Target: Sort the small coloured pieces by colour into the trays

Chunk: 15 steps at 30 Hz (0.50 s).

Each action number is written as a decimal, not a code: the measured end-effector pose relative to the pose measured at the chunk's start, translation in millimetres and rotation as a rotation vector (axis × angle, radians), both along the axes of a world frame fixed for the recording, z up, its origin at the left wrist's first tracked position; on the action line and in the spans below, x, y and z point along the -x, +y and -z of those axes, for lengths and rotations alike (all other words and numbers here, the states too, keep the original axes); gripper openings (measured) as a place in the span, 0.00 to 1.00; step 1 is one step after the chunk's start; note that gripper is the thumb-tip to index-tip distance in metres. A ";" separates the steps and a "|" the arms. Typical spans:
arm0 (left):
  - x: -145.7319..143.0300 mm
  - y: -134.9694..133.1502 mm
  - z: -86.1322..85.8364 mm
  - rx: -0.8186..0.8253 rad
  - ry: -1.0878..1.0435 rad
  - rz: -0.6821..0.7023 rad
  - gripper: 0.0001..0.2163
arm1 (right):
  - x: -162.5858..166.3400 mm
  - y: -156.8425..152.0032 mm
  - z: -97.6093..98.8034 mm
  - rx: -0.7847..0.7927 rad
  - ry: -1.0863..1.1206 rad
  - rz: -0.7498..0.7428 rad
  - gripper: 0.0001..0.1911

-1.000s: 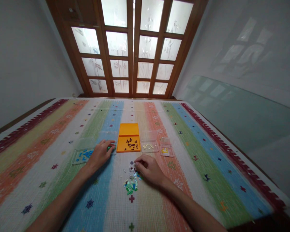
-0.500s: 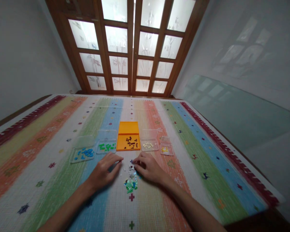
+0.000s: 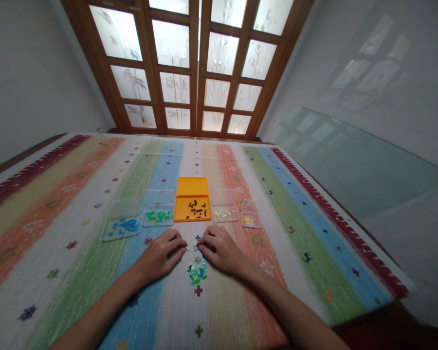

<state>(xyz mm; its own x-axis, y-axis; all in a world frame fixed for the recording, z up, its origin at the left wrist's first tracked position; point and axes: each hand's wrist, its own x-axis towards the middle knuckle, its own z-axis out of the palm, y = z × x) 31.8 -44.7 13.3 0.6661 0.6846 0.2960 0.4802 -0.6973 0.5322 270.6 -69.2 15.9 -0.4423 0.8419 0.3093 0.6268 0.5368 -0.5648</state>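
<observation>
My left hand (image 3: pixel 165 253) rests on the cloth with its thumb and forefinger drawn together at a small white piece (image 3: pixel 188 248). Opposite it, my right hand (image 3: pixel 219 247) bends over the upper end of the loose heap, thumb and fingertips pinched close; what lies between them is too small to make out. White and clear bits (image 3: pixel 196 255) lie between the hands. Nearer to me is a heap of small green and blue pieces (image 3: pixel 197 273), which look like tiny plastic building bricks.
Beyond the hands stands a row of open boxes: a clear one with blue pieces (image 3: pixel 121 237), one with green (image 3: pixel 157 224), an orange box (image 3: pixel 192 220) with dark brown pieces, one with cream pieces (image 3: pixel 224 220) and a small one with yellow (image 3: pixel 249 226). A striped cloth (image 3: pixel 105 301) covers the table.
My left thumb and forefinger have closed together near the small white piece. My right hand stays at the heap, its fingers slightly shifted. The whole view has tilted a little.
</observation>
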 end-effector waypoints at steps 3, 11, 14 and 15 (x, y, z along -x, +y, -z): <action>-0.8 0.2 -1.2 0.027 -0.008 0.002 0.09 | 1.1 0.4 -0.4 0.006 0.005 0.011 0.04; -1.3 0.6 1.9 0.051 -0.026 0.002 0.09 | 5.0 0.1 1.0 0.005 0.007 -0.004 0.04; -1.8 0.4 1.1 0.065 -0.022 -0.012 0.09 | 4.3 1.4 -3.3 0.024 0.012 -0.009 0.03; -2.0 0.2 0.4 0.073 -0.019 -0.016 0.09 | 3.3 2.1 -6.3 0.036 0.027 -0.011 0.04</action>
<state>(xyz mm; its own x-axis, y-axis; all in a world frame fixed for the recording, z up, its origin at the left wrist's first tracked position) 33.8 -44.4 12.9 0.6494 0.7156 0.2573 0.4806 -0.6484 0.5904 267.3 -67.1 22.2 -0.4436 0.8478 0.2905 0.6052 0.5225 -0.6006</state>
